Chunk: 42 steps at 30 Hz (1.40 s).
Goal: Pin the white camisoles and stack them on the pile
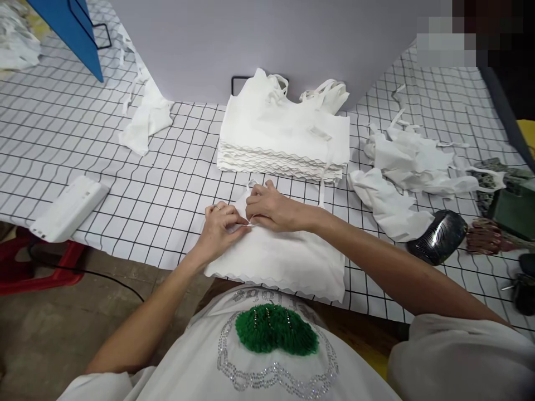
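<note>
A white camisole [280, 256] with a scalloped hem lies flat at the table's near edge, its hem toward me. My left hand [221, 225], with a ring on one finger, pinches the garment's upper edge between thumb and fingers. Right beside it, my right hand [273, 209] is closed on the same edge, where a thin strap shows near the fingertips. The exact bit of cloth between the fingers is partly hidden. Just beyond my hands sits a neat stack of white camisoles [284, 125], with their straps bunched at the far end.
A grey-white panel [267, 44] stands behind the stack. Loose white garments [413, 159] lie crumpled on the right, near a shiny black object [438, 236]. At the left are a white cloth piece [148, 117], a long white box [70, 209] and a blue panel [73, 28].
</note>
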Available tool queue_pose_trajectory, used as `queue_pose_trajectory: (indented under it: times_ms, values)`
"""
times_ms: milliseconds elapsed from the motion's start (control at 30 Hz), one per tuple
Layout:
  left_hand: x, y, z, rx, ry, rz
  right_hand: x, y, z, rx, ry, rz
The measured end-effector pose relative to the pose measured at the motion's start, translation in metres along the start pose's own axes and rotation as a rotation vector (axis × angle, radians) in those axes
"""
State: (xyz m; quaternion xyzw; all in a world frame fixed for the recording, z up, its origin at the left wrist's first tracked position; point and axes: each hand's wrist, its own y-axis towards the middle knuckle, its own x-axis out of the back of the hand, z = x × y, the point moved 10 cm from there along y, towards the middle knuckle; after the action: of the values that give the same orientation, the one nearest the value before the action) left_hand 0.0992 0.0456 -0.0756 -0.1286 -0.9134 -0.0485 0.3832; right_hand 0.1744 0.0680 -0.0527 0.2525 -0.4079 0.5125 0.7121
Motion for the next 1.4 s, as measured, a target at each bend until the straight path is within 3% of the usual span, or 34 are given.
queue_pose_trajectory:
  times_ms: [800,1033,1267,1400]
  values:
    - [-0.002,0.0,0.002,0.019,-0.01,0.019,-0.003,-0.005,0.001,-0.001,-0.006,0.064]
    - [-0.001,0.0,0.001,0.014,-0.008,0.026,-0.003,0.0,0.001,0.023,0.009,0.013]
    - [0.0,0.0,0.002,0.025,-0.014,0.012,-0.006,-0.001,0.001,-0.006,0.108,-0.16]
    - [-0.001,0.001,0.003,0.033,-0.028,0.055,0.008,0.008,-0.017,-0.066,0.174,-0.066]
